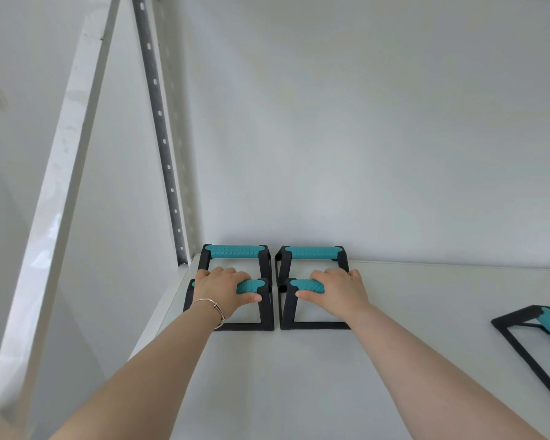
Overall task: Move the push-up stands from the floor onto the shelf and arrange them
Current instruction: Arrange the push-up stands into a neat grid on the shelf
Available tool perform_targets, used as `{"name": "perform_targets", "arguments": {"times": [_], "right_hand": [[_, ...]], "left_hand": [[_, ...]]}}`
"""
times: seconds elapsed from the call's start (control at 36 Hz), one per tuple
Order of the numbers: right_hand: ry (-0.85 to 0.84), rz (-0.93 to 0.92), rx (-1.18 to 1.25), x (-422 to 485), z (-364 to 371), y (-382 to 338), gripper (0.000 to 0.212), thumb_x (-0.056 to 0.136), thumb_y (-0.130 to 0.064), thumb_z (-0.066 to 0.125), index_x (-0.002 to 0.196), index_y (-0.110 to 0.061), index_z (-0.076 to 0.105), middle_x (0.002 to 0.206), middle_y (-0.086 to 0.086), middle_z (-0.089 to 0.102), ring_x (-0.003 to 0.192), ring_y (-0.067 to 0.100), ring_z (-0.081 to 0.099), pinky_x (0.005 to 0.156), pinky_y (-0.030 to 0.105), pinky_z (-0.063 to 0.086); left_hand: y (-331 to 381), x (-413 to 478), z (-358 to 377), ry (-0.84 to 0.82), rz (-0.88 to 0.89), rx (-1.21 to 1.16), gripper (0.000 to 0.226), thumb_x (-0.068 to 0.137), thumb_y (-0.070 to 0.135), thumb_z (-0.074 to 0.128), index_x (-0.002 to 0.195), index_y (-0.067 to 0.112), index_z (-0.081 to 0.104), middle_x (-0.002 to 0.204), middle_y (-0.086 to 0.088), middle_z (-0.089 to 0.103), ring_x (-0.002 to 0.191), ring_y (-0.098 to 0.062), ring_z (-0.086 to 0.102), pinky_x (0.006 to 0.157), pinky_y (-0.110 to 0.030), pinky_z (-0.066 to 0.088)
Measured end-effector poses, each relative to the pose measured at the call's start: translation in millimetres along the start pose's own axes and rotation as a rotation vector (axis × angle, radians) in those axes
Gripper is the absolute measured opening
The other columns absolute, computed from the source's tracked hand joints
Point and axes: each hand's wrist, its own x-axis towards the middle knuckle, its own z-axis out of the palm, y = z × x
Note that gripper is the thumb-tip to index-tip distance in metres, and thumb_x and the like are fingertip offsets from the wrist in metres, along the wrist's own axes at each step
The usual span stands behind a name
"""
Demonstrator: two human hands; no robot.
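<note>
My left hand (223, 285) wraps the teal grip of the front-left push-up stand (254, 308); my right hand (338, 289) wraps the front-right stand (302, 308). Both stand on the white shelf (299, 376), just before two rear stands (235, 252) by the wall. A fifth stand (540, 331) sits well apart, right.

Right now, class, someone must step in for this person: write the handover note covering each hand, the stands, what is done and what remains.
Left hand: closed on the teal foam grip of the front-left black-framed push-up stand.
Right hand: closed on the front-right stand.
Both rest on the white shelf, in front of two back stands.
Done: four stands in a square.
Left: release; align the fifth stand, askew at right.
</note>
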Motion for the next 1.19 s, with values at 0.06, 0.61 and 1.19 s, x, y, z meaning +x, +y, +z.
{"name": "perform_targets", "arguments": {"times": [0.06, 0.61, 1.19], "right_hand": [[-0.003, 0.001, -0.002, 0.1, -0.1, -0.3, 0.058, 0.078, -0.085, 0.033, 0.096, -0.035, 0.058, 0.083, -0.011, 0.054, 0.091, 0.016, 0.052, 0.085, 0.038, 0.035], [0.125, 0.116, 0.075, -22.7, 3.6, -14.2, 0.080, 0.076, -0.082, 0.026, 0.133, -0.031, 0.049, 0.130, -0.006, 0.054, 0.125, 0.021, 0.044, 0.112, 0.043, 0.026], [0.599, 0.481, -0.085, -124.6, -46.6, 190.2, 0.066, 0.081, -0.049, 0.069, 0.131, -0.008, 0.055, 0.127, 0.016, 0.060, 0.123, 0.037, 0.052, 0.104, 0.058, 0.038]], "left_hand": [[-0.7, -0.4, 0.2, 0.001, -0.001, 0.001, 0.059, 0.081, 0.080, 0.035, 0.122, 0.043, 0.055, 0.101, 0.013, 0.059, 0.102, -0.016, 0.051, 0.091, -0.037, 0.032], [18.1, -19.6, -2.4, 0.074, -0.079, -0.096, 0.069, 0.087, 0.071, 0.039, 0.145, 0.035, 0.036, 0.147, 0.005, 0.042, 0.140, -0.021, 0.030, 0.119, -0.056, 0.007], [303.1, -30.2, -16.4, 0.212, 0.140, -0.135, 0.076, 0.097, 0.058, 0.031, 0.154, 0.012, 0.010, 0.162, -0.012, 0.009, 0.150, -0.030, -0.002, 0.121, -0.049, 0.003]]}}
